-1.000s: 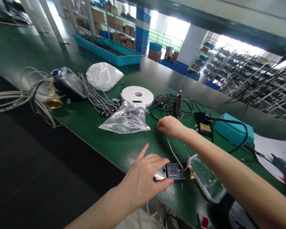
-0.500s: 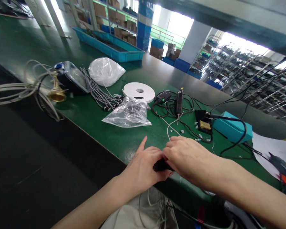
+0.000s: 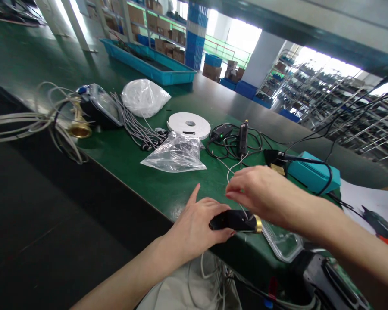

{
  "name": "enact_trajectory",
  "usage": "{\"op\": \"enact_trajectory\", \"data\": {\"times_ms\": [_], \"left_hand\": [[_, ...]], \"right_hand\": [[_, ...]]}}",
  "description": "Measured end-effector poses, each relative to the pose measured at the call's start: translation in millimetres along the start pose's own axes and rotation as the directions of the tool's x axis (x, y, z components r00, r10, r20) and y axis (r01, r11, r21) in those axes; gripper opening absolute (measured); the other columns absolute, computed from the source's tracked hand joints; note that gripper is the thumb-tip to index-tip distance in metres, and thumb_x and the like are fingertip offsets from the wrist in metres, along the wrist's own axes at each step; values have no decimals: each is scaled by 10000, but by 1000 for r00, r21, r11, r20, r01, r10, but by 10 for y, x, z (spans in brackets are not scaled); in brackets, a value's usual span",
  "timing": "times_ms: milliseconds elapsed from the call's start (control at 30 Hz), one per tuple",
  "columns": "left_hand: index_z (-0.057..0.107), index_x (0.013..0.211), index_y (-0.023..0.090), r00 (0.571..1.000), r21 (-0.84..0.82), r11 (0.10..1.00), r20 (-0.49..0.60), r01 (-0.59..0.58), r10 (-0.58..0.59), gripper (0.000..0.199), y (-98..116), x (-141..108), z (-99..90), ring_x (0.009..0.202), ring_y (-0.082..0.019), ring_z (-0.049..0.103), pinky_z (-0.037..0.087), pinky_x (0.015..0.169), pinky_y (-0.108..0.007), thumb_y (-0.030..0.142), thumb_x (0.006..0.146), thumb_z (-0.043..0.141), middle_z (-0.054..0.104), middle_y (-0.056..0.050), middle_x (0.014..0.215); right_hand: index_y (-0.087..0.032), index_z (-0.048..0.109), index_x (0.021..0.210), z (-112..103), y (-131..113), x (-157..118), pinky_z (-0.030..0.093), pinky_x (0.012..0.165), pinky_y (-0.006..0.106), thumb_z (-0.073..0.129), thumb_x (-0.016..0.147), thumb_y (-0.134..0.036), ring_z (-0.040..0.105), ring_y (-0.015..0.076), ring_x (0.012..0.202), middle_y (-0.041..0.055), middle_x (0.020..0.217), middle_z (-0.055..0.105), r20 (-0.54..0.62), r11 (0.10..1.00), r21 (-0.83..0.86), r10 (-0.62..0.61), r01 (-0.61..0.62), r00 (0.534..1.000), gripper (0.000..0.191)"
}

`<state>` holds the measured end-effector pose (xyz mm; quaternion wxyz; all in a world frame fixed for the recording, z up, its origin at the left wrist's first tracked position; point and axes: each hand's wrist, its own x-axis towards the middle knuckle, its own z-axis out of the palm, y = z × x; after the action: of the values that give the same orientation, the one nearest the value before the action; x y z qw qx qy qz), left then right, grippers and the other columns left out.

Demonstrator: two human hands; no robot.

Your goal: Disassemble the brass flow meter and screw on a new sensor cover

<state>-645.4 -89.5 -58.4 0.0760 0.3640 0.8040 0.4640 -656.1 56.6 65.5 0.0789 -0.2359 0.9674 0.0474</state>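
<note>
A flat black housing (image 3: 234, 220) with a brass collar (image 3: 258, 224) at one end sits low in the middle of the frame, at the front edge of the green-topped desk (image 3: 123, 163). A thin grey wire (image 3: 230, 175) rises from it. The left hand (image 3: 197, 228) has a clenched grip on the housing, with its index finger lifted clear. The right hand (image 3: 261, 193) hovers just above, fingers drawn together beside the wire; whether that grip holds the wire, I cannot tell. A clear plastic tray (image 3: 281, 243) lies just right of the collar.

Farther along the desk are a clear plastic bag (image 3: 174, 154), a white tape roll (image 3: 189, 127), tangled black cables (image 3: 233, 148) and a teal soldering station (image 3: 313, 174). At upper left lies a grey cable bundle (image 3: 136, 127). Beyond stand a long teal tray (image 3: 148, 69), shelves of cartons (image 3: 139, 21), stacked blue crates (image 3: 194, 34) and, at right, wire racks (image 3: 336, 103).
</note>
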Motion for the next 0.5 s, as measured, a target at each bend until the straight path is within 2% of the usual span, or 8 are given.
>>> {"op": "enact_trajectory", "data": {"times_ms": [67, 133, 233, 300, 400, 500], "left_hand": [[628, 1020, 242, 1000, 2, 1000, -7, 4, -4, 311, 20, 2, -15, 981, -172, 578, -62, 1150, -495, 286, 747, 771, 638, 39, 975], [629, 1013, 236, 1000, -2, 1000, -10, 2, -2, 307, 30, 4, -15, 963, -170, 577, -55, 1153, -484, 266, 743, 772, 635, 33, 973], [618, 1016, 252, 1000, -36, 999, -15, -3, 2, 337, 26, 8, 1, 972, -169, 570, -63, 1152, -487, 204, 722, 776, 635, 48, 976], [606, 1015, 258, 1000, -40, 999, -21, -8, 7, 364, -9, 13, 20, 984, -176, 567, -79, 1149, -502, 180, 702, 775, 634, 53, 974], [584, 1017, 233, 996, 15, 996, -1, -91, 91, 352, -154, 29, 70, 976, -201, 575, -115, 1132, -533, 191, 704, 738, 635, 23, 951], [554, 1094, 218, 964, 96, 959, 25, -267, 265, 357, -362, 49, 144, 984, -192, 591, -197, 1105, -457, 362, 798, 693, 646, 9, 957]], "right_hand": [[-201, 731, 782, -80, 226, 51, 443, 582, 257, 585, 812, -244, 627, 148, 625, 26, 685, 697, -72, 987, 92, 138, -131, 988, 154], [-203, 735, 816, -114, 482, 141, 433, 585, 256, 576, 811, -271, 612, 142, 607, 14, 679, 696, -134, 956, 154, 272, -251, 953, 173], [-177, 734, 846, -59, 896, 335, 442, 661, 267, 535, 820, -284, 628, 162, 691, 41, 746, 710, -189, 891, 181, 448, -417, 874, 227], [-172, 723, 916, 33, 1171, 499, 443, 742, 262, 514, 820, -248, 641, 176, 813, 56, 855, 722, -161, 809, 239, 578, -536, 800, 243], [-128, 672, 1044, 223, 1521, 784, 426, 857, 274, 496, 820, -198, 620, 210, 999, 110, 1063, 692, -165, 737, 278, 669, -616, 725, 294], [-75, 590, 1142, 450, 1746, 1086, 410, 917, 305, 500, 845, -255, 569, 259, 1122, 182, 1160, 640, -145, 658, 330, 744, -677, 652, 359]]}}
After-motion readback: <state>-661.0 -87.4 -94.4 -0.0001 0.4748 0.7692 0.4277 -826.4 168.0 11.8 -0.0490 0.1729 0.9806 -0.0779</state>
